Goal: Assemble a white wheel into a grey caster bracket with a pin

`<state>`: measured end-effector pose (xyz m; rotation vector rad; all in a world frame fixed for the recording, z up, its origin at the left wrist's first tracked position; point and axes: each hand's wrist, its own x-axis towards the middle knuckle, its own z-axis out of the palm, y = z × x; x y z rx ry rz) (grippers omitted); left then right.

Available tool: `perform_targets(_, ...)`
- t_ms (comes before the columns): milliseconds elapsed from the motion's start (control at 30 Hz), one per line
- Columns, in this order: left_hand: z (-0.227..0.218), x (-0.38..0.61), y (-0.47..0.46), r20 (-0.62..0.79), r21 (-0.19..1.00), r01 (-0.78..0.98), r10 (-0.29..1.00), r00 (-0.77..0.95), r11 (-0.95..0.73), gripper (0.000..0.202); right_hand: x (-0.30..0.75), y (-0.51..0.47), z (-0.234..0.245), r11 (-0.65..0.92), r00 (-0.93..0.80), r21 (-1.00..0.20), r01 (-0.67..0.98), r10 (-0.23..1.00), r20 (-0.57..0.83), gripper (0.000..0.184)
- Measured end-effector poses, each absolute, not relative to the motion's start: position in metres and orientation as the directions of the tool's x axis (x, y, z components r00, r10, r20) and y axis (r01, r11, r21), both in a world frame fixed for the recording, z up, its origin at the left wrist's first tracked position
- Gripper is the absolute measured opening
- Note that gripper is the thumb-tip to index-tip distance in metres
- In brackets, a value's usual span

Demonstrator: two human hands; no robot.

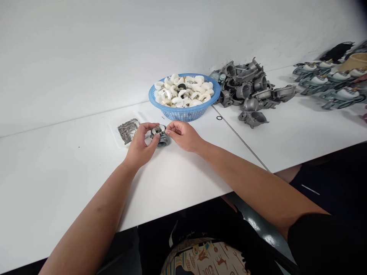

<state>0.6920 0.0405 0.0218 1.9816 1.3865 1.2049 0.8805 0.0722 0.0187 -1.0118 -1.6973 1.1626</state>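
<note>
Casting in hand: a small grey metal casting [162,143] sits between my two hands, just right of my left fingers and just left of my right ones.
Left hand: my left hand [140,148] grips it, thumb on the near side and index finger along the far side.
Right hand: my right hand [185,136] comes in from the right, thumb and forefinger brought together at the casting's right edge; whether they pinch some tiny part, or quite touch the rim, I cannot tell.
White float: a white float [155,131] lies in the casting's upper opening, its lobes spread across the gap from left fingers to right.
Lie of the casting: its round throat faces my body, below my fingertips; the float side faces up. I can make out no clear long axis.
Nearer hand: the left, already wrapped round it; the right fingertips meet only the edge.
Pin tray: a pale tray [115,138] with thin metal pins [126,131] lies just left of my left fingers.
Float basket: a blue basket [185,114] heaped with white floats stands beyond my right fingers.
Casting pile: more grey castings [243,89] lie farther right, well apart from my fingers.
</note>
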Motion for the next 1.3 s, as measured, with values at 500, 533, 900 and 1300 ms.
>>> perform_targets(500, 0.019, 0.69, 0.043, 0.414, 0.749, 0.517, 0.902, 0.123, -0.414, 0.031, 0.884, 0.071, 0.025, 0.188, -0.337, -0.97, 0.156, 0.933, 0.127, 0.012)
perform_targets(533, 0.019, 0.69, 0.043, 0.415, 0.747, 0.52, 0.901, 0.123, -0.415, 0.031, 0.883, 0.071, 0.025, 0.178, -0.344, -0.971, 0.162, 0.932, 0.114, 0.012)
perform_targets(900, 0.022, 0.69, 0.041, 0.405, 0.724, 0.556, 0.904, 0.139, -0.41, 0.035, 0.881, 0.071, 0.019, 0.227, -0.358, -0.96, 0.162, 0.92, 0.157, 0.011)
perform_targets(1300, 0.025, 0.679, 0.043, 0.364, 0.772, 0.49, 0.914, 0.182, -0.405, 0.037, 0.883, 0.069, 0.019, 0.313, -0.355, -0.928, 0.204, 0.907, 0.228, 0.014)
